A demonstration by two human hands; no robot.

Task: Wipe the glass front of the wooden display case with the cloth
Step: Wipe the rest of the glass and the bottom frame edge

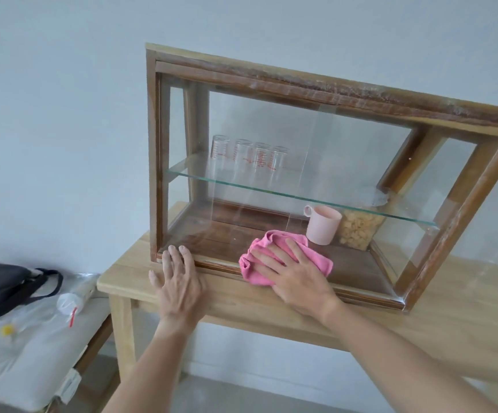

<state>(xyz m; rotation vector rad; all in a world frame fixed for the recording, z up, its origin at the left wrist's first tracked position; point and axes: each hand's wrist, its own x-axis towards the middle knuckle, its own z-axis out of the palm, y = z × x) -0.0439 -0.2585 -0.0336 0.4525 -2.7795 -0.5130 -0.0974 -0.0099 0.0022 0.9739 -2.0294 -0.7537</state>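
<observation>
So the wooden display case [301, 174] sits on a light wooden table [450, 323], pushed up near a pale wall. The pink cloth [274, 257] is bunched up against the glass front [241, 144], low down near the bottom rail, roughly in the middle of the case's width.

The right hand [294, 274] is flat on top of the cloth, palm down, fingers spread a bit and pointing toward about 10 o'clock. The cloth pokes out past the fingertips at 10 to 11 o'clock, and another flap shows past the hand's 2 o'clock side. It's not pinching the cloth, just pressing it with an open hand.

The left hand [177, 281] is at 9 o'clock from the cloth, well apart from it, with nothing in it. Its fingers are straight and pretty close together, tips resting at the bottom left corner of the case frame, the palm over the table edge.

Inside the case: four clear measuring glasses [250, 156] with red markings in a row on the glass shelf [301, 198], and under the shelf a pink mug [322, 223] with a clear container of pale snack pieces [359, 232] just beside it at 3 o'clock.

Off at 8 o'clock from the table there's a white cushion [27, 353] with a black bag [6, 283] and a crumpled plastic bottle [76, 295] on it.
</observation>
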